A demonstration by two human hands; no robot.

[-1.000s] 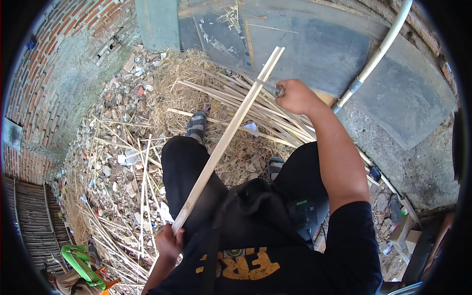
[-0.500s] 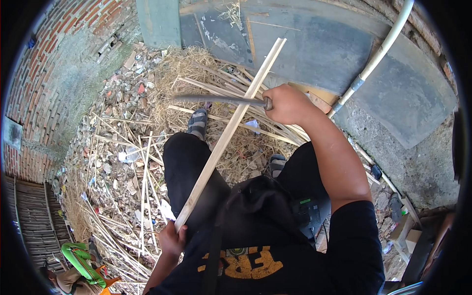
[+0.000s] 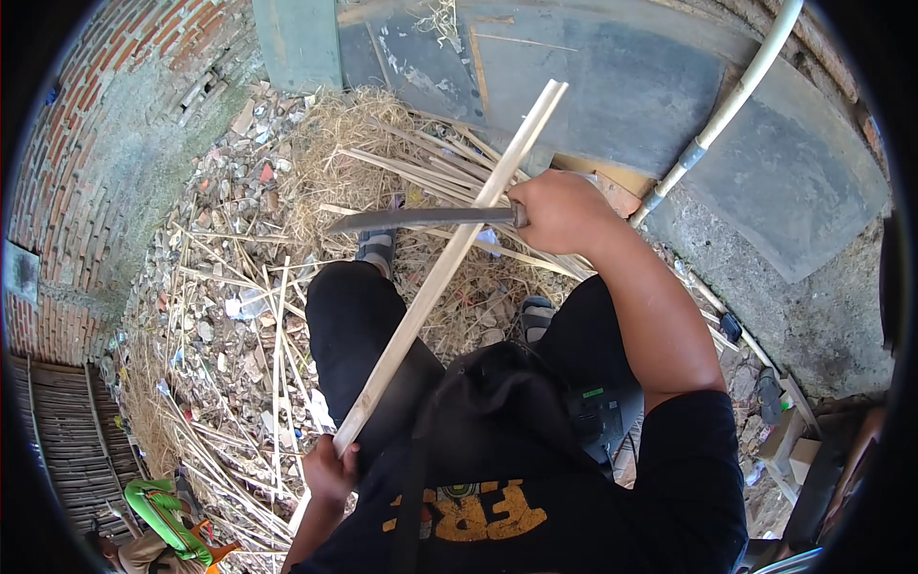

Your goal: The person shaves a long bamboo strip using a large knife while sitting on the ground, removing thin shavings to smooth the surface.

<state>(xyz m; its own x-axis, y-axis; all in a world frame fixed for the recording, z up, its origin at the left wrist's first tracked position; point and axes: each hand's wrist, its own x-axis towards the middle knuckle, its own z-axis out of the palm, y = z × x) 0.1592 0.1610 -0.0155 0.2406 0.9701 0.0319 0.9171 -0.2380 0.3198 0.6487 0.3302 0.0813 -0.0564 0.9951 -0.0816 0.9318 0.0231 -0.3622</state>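
Note:
My right hand (image 3: 562,215) is closed around the handle of a machete (image 3: 392,219), whose dark blade points left. The blade crosses a long pale bamboo strip (image 3: 411,320) in its upper half, and I cannot tell whether it is in the wood or only against it. The strip slants from my left hip up past the blade, and its far end shows two edges side by side. My left hand (image 3: 330,469) grips the strip near its lower end, beside my left thigh.
Cut strips (image 3: 421,172) lie on dry shavings (image 3: 325,143) ahead of me, and more strips (image 3: 280,373) cover the rubble at left. Dark panels (image 3: 622,105) and a pale pole (image 3: 736,100) lean at the far side. A person in green (image 3: 163,517) is at the lower left.
The machete has come slightly nearer to me and its blade has turned, showing more of its flat side. The strip's far end has shifted a little to the right.

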